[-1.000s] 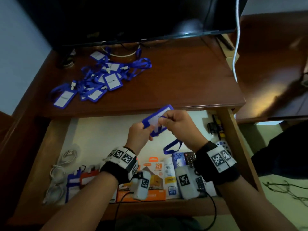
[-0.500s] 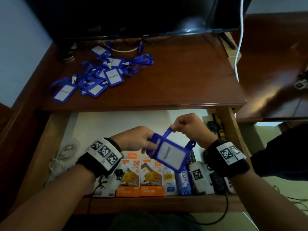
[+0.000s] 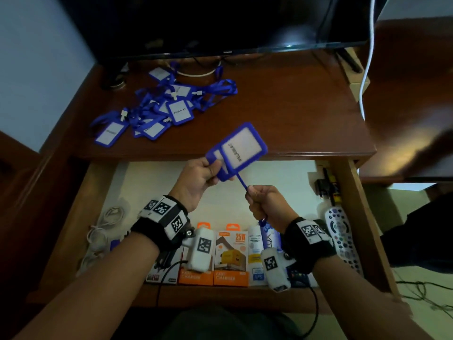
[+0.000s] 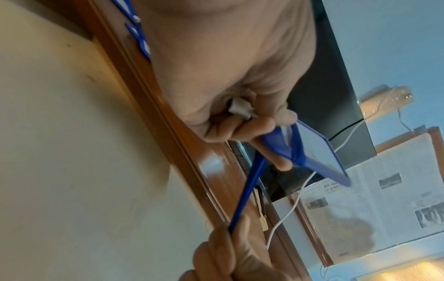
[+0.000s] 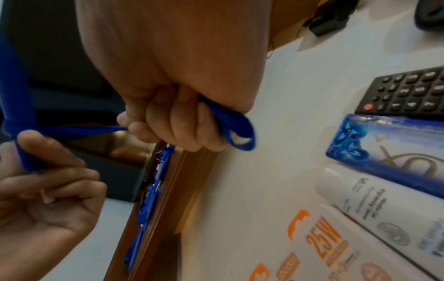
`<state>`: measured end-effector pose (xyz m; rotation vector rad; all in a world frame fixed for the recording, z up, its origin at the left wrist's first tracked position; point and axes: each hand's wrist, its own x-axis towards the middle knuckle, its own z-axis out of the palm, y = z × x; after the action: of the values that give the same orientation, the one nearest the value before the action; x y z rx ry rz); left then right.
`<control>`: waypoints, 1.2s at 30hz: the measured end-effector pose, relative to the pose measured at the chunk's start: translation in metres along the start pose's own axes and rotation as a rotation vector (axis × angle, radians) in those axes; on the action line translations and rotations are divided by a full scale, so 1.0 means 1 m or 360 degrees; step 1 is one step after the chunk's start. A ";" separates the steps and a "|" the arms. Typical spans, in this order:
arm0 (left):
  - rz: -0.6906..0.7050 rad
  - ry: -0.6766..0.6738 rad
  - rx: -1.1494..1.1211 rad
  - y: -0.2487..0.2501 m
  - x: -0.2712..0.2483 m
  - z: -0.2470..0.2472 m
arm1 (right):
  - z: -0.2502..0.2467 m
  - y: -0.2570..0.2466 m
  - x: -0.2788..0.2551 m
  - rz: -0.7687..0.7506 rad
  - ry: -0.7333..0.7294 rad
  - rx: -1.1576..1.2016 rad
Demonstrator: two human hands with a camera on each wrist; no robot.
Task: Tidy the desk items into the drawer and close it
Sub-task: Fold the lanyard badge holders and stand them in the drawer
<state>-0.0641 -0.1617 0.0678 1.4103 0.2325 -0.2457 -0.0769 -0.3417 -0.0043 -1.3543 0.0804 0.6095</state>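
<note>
A blue badge holder (image 3: 239,150) with a white card is held up above the open drawer (image 3: 348,192). My left hand (image 3: 204,173) pinches its lower corner, and the left wrist view shows the badge holder (image 4: 312,152) gripped edge-on together with a white clip. Its blue lanyard (image 3: 241,184) runs taut down to my right hand (image 3: 262,203), which is fisted around the strap. A loop of the lanyard (image 5: 236,131) sticks out past the little finger. A pile of blue badges (image 3: 159,111) with tangled lanyards lies on the desk top at the back left.
In the drawer: orange charger boxes (image 3: 230,258), a white tube (image 3: 255,244), a blue box (image 5: 384,144), a black remote (image 5: 408,91), a grey remote (image 3: 342,239) by the right wall, white cables (image 3: 103,229) at left. A dark monitor (image 3: 220,23) stands behind the desk.
The badge holder has swung up from in front of the drawer to above its back edge. My left hand rose with it. My right hand dropped lower, pulling the lanyard taut.
</note>
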 end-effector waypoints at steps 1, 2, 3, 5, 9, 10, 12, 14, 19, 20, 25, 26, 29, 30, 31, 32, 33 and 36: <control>0.0004 0.0099 -0.0045 -0.001 0.002 0.000 | 0.001 0.002 0.001 0.0019 0.0010 -0.0020; 0.0001 0.0196 -0.0083 -0.002 0.003 0.000 | 0.002 0.003 0.000 0.0034 0.0018 -0.0051; -0.0004 0.0297 -0.0099 -0.003 0.006 0.000 | 0.003 0.005 -0.001 0.0043 0.0024 -0.0091; -0.0004 0.0491 -0.0055 -0.006 0.010 0.001 | 0.007 0.002 -0.006 0.0062 0.0023 -0.0166; 0.0118 0.0613 0.0464 -0.010 0.013 -0.001 | 0.022 -0.015 -0.022 -0.0033 -0.0016 -0.0562; 0.0143 0.0555 0.0695 -0.010 0.013 -0.001 | 0.026 -0.022 -0.027 -0.0083 -0.0054 -0.0690; 0.0137 0.0357 0.1102 -0.011 0.011 -0.003 | 0.031 -0.039 -0.035 -0.0186 -0.0121 -0.0860; 0.0095 0.0117 0.1333 -0.012 0.006 -0.003 | 0.030 -0.055 -0.038 -0.0263 -0.0103 -0.0923; 0.0137 -0.0295 0.1554 -0.011 -0.010 -0.002 | 0.024 -0.077 -0.031 -0.0360 -0.0020 -0.1103; 0.0137 -0.0330 0.1600 -0.011 -0.011 -0.003 | 0.024 -0.079 -0.030 -0.0361 -0.0017 -0.1168; 0.0177 -0.0524 0.1908 -0.016 -0.009 -0.023 | 0.028 -0.079 -0.022 -0.0455 0.0059 -0.1627; 0.0187 -0.0591 0.1970 -0.016 -0.010 -0.026 | 0.029 -0.078 -0.019 -0.0450 0.0048 -0.1692; 0.0117 -0.0701 0.2012 -0.010 -0.017 -0.034 | 0.034 -0.075 -0.012 -0.0399 -0.0018 -0.1719; 0.0099 -0.0731 0.1942 -0.006 -0.019 -0.038 | 0.035 -0.074 -0.008 -0.0389 -0.0046 -0.1686; 0.0104 -0.0754 0.1807 -0.002 -0.022 -0.043 | 0.038 -0.072 -0.005 -0.0377 -0.0071 -0.1612; 0.0110 -0.0760 0.1596 0.003 -0.026 -0.048 | 0.041 -0.071 -0.003 -0.0366 -0.0104 -0.1489; 0.0109 -0.0739 0.1325 0.008 -0.030 -0.054 | 0.044 -0.072 -0.001 -0.0369 -0.0153 -0.1318; 0.0188 -0.0536 0.0663 0.019 -0.040 -0.070 | 0.062 -0.078 0.002 -0.0424 -0.0374 -0.0673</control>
<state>-0.0972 -0.0888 0.0878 1.7586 -0.1910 -0.4466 -0.0581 -0.2900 0.0787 -1.6540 -0.4350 0.5733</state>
